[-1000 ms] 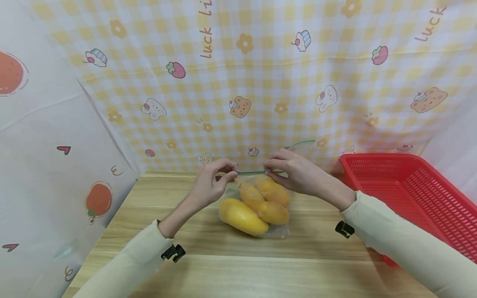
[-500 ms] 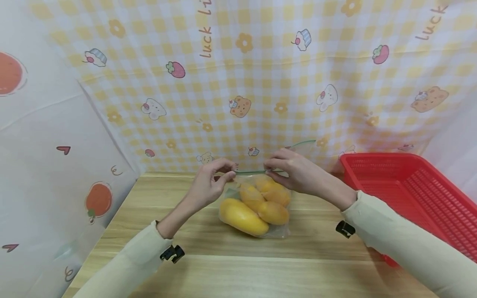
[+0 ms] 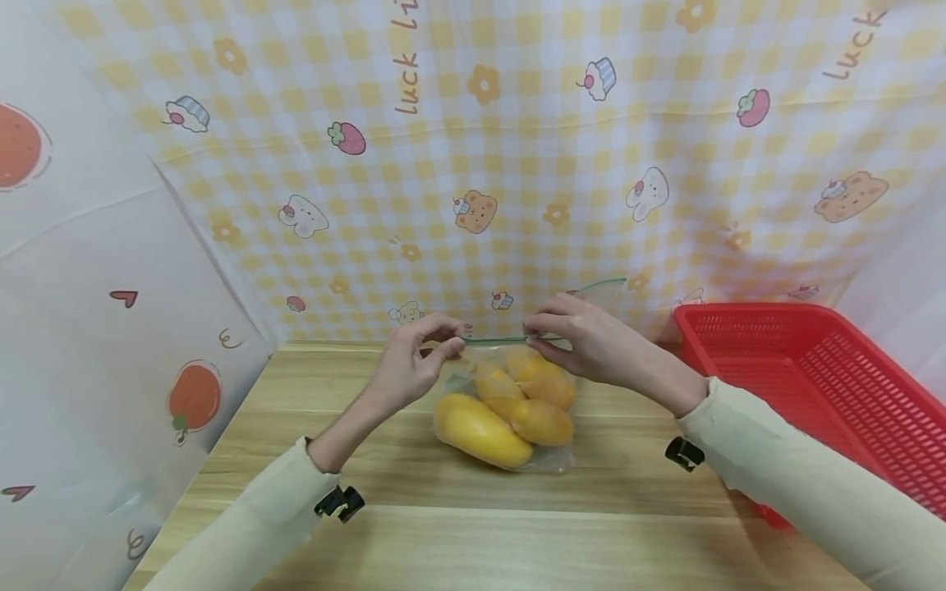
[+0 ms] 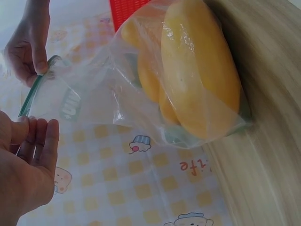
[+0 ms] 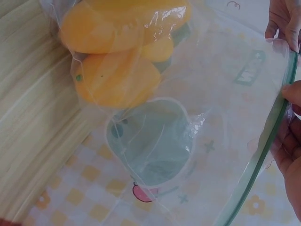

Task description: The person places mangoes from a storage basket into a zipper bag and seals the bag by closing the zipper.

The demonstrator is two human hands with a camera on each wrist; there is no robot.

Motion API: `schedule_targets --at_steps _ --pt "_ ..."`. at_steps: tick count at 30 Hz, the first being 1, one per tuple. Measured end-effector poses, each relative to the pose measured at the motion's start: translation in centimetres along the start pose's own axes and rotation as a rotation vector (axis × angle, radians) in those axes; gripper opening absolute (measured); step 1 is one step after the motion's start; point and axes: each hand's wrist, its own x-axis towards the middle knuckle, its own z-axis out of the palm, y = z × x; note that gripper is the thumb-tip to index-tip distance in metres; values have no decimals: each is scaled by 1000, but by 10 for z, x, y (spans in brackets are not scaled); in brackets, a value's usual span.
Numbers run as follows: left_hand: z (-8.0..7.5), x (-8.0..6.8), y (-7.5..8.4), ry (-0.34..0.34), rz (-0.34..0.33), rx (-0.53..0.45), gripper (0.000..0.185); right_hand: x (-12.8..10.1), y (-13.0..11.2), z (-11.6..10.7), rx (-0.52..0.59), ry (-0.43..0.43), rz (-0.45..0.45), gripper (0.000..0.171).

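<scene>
A clear zip bag (image 3: 559,458) with a green zip strip (image 3: 497,340) leans at the table's back edge, mouth up. Several yellow mangoes (image 3: 480,431) fill its lower part; one (image 4: 200,70) looms large in the left wrist view. My left hand (image 3: 412,365) pinches the strip near its left end between thumb and fingers. Around its middle, my right hand (image 3: 591,341) pinches the same strip, thumb on the near side. Past the right hand, the strip's free end curves upward. A pale green printed shape (image 5: 153,141) shows on the bag in the right wrist view.
To the right stands a red plastic basket (image 3: 761,310) with mesh walls, partly behind the right sleeve (image 3: 805,484). A checked cloth (image 3: 443,156) hangs behind the wooden table (image 3: 473,550), and a white printed sheet (image 3: 81,353) covers the left side.
The left hand has shifted slightly left along the strip. The right hand, the bag and the mangoes stay nearly where they were.
</scene>
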Motion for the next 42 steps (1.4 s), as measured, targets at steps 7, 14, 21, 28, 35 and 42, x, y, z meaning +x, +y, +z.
schedule_targets --at_steps 7,14,21,28,35,42 --pt "-3 2 1 -32 8 45 6 -1 1 -1 20 17 -20 22" --pt "-3 5 2 -69 22 20 15 -1 3 -4 15 1 -16 21" --pt "0 5 2 -58 11 13 13 1 2 -7 34 -15 8 17" --pt "1 3 3 -19 -31 0 11 2 0 -7 57 -40 29 16" --pt "2 2 3 -7 -39 -39 11 3 -4 -6 -2 19 -43 21" --pt "2 1 2 -15 -18 -45 10 4 -8 -7 -102 46 -118 27"
